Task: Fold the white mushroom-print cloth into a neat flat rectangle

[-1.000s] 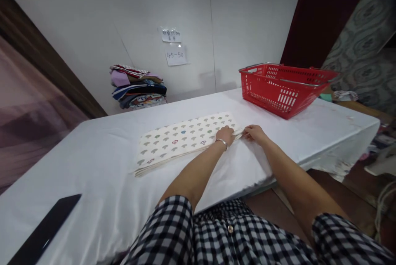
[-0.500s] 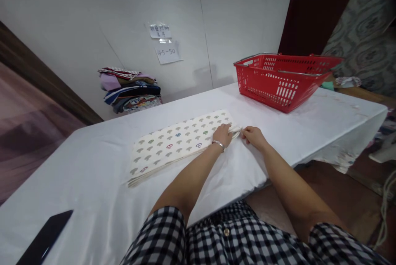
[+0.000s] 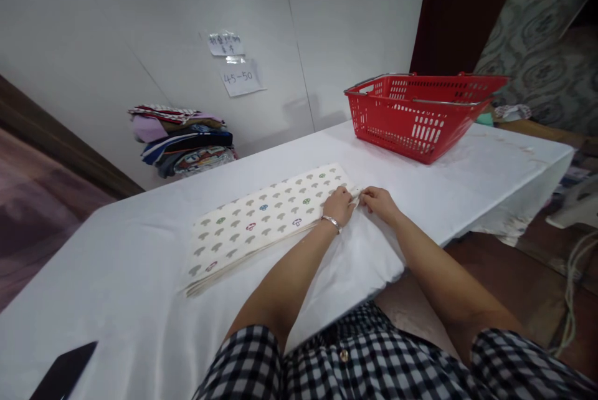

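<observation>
A folded cream cloth (image 3: pixel 268 216) printed with grey mushroom shapes and a few coloured ones lies as a long layered strip across the table. At its right end, my left hand (image 3: pixel 338 207), with a silver bracelet at the wrist, rests on the cloth, its fingers curled round the near corner. My right hand (image 3: pixel 379 203) is just beside it, thumb and fingers pinched on the tip of that same corner. The fingertips of both hands are close together, and the bit of cloth between them is partly hidden.
A red plastic basket (image 3: pixel 411 123) with metal handles stands at the back right of the white-covered table (image 3: pixel 140 263). Stacked folded fabrics (image 3: pixel 187 141) sit by the wall on the left. A dark flat object (image 3: pixel 65 372) lies at the front left. Paper signs (image 3: pixel 240 78) hang on the wall.
My right hand has come slightly closer to my left, and the stretch of cloth between them is shorter. The whole view has shifted a little.
</observation>
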Available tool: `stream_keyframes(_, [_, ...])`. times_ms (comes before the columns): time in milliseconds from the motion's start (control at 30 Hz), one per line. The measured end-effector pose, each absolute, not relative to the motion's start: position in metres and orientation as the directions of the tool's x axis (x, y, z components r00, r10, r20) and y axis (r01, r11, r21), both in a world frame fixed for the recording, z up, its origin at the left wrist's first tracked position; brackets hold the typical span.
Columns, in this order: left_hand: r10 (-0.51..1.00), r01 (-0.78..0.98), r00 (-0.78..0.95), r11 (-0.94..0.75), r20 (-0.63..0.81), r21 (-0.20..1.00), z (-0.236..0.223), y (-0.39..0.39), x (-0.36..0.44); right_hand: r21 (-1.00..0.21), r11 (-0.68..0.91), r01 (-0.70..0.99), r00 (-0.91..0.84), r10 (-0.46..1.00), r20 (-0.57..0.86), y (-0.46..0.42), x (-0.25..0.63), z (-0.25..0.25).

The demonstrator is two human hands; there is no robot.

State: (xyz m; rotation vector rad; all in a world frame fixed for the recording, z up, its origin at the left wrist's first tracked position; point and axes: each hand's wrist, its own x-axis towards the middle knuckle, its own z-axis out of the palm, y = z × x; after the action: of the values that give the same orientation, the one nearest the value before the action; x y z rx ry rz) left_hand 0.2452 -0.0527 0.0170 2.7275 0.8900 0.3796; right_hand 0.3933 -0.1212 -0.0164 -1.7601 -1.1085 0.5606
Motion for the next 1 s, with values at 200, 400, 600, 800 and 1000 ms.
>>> stream_keyframes(200, [0.648,0.587,0.744,-0.749,0.160,0.307,0.016,-0.052,0.254,-0.885,-0.164,0.437,0.491,0.867,0.081,-0.124,0.391,-0.011])
stream_keyframes(400, [0.780,0.609,0.623,-0.536,0.066,0.584,0.015,-0.038,0.254,-0.886,-0.117,0.449,0.455,0.883,0.114,-0.126,0.385,-0.010])
stream_keyframes(600, [0.807,0.601,0.590,-0.460,0.025,0.654,0.016,-0.031,0.252,-0.919,-0.143,0.368,0.430,0.902,0.031,-0.122,0.374,-0.007])
stream_keyframes(800, [0.816,0.565,0.572,-0.460,0.076,0.685,0.014,-0.035,0.250,-0.891,-0.208,0.404,0.474,0.881,0.009,-0.116,0.372,0.000])
stream_keyframes(1000, [0.792,0.527,0.602,-0.493,0.106,0.692,0.009,-0.033,0.251,-0.902,-0.203,0.381,0.472,0.881,0.002,-0.114,0.372,-0.001])
